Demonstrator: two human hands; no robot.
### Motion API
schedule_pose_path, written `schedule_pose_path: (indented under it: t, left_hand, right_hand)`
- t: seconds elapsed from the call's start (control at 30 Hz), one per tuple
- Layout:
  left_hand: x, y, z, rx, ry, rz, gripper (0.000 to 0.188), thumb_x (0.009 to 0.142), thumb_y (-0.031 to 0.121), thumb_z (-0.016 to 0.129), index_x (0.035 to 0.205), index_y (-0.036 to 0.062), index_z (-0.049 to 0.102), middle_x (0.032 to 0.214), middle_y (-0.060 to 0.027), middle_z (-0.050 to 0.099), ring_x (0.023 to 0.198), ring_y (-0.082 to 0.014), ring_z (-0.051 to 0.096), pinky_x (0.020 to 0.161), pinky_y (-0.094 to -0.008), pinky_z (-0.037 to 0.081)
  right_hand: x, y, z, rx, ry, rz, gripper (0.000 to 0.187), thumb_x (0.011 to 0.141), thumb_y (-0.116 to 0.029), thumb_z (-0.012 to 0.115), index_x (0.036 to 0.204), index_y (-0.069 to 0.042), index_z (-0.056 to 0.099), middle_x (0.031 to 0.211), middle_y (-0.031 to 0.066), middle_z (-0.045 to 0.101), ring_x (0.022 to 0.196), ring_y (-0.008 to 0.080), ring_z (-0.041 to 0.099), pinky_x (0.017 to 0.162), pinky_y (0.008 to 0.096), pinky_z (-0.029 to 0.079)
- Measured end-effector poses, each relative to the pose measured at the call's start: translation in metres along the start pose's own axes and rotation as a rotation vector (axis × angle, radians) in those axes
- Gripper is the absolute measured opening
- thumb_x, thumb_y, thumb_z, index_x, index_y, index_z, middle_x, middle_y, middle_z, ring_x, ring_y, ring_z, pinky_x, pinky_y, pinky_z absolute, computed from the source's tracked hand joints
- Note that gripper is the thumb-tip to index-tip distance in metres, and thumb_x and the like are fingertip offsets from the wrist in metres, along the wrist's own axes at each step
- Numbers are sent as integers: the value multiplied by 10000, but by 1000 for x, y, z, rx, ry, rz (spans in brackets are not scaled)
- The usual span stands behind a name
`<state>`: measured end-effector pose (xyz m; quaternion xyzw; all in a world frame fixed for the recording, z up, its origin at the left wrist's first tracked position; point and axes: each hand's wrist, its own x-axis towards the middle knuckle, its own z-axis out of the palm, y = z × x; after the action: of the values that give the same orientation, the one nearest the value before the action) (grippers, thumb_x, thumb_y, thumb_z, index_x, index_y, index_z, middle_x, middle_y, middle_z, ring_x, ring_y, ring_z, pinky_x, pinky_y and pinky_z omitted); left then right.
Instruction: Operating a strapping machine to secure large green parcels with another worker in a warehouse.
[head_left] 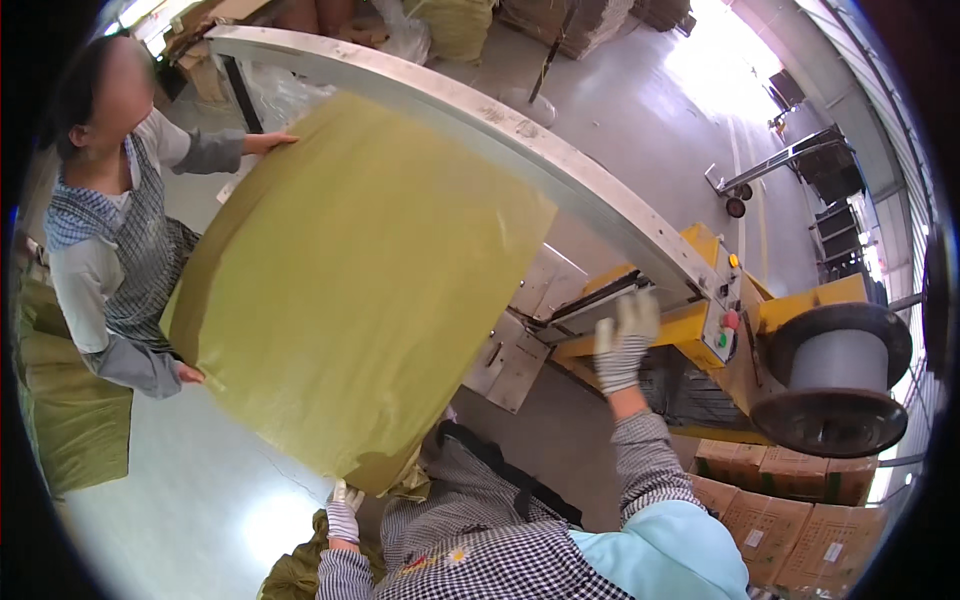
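A large, bulky package in yellow-green woven sacking (370, 280) lies across the strapping machine, alongside its long metal arch (480, 110). At the package's near lower corner, my left hand (343, 510), in a striped white glove, has its fingers closed on the sacking. My right hand (628, 345), gloved alike, is raised beside the machine's yellow body (690, 325), fingers stretched out and holding nothing. Close to it is a control panel (724, 315) with coloured buttons. A co-worker (125, 220) stands at the far left, both hands on the package's left side.
A big spool of pale strap (838, 360) sits at the machine's right end. Stacked cartons (790, 520) stand at the lower right. Green sacking (300, 570) lies by my left arm, and more is piled at the left (75, 400). A hand trolley (770, 170) stands farther off.
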<state>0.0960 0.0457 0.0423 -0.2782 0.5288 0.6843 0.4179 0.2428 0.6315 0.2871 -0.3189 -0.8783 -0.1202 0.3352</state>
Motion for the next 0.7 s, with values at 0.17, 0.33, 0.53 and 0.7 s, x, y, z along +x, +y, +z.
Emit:
schedule_pose_path:
  t: [0.17, 0.33, 0.53, 0.7]
  left_hand:
    - [-21, -18, 16, -303, -178, 53, 552, 974, 408, 395, 1349, 3, 404, 1435, -157, 382, 1321, -276, 367, 1056, -408, 361]
    - [-68, -49, -7, -65, -171, 23, 554, 972, 411, 402, 1346, 3, 413, 1359, -164, 476, 1228, -290, 479, 1013, -388, 410]
    - [-35, -115, -139, 77, 68, -178, 376, 850, 275, 649, 1129, 34, 572, 988, -121, 660, 792, -208, 644, 599, -312, 503]
    - [-30, -123, -193, 3, -49, -166, 323, 856, 261, 635, 1088, 40, 587, 930, -94, 669, 710, -213, 634, 594, -312, 504]
  right_hand:
    - [32, 110, -95, -360, 326, 168, 453, 743, -205, 669, 1126, -13, 519, 1236, 211, 474, 1160, 407, 441, 993, 518, 341]
    - [19, 135, -117, -387, 147, 394, 516, 715, -302, 745, 1069, 14, 543, 1206, 232, 493, 1111, 384, 485, 958, 448, 398]
    - [9, 141, -138, -476, 68, 305, 547, 735, -355, 727, 1111, 2, 554, 1183, 246, 489, 1100, 411, 474, 960, 520, 375]
    - [23, 124, -145, -428, -18, 352, 596, 759, -392, 702, 1165, 12, 540, 1207, 251, 477, 1142, 424, 443, 975, 535, 361]
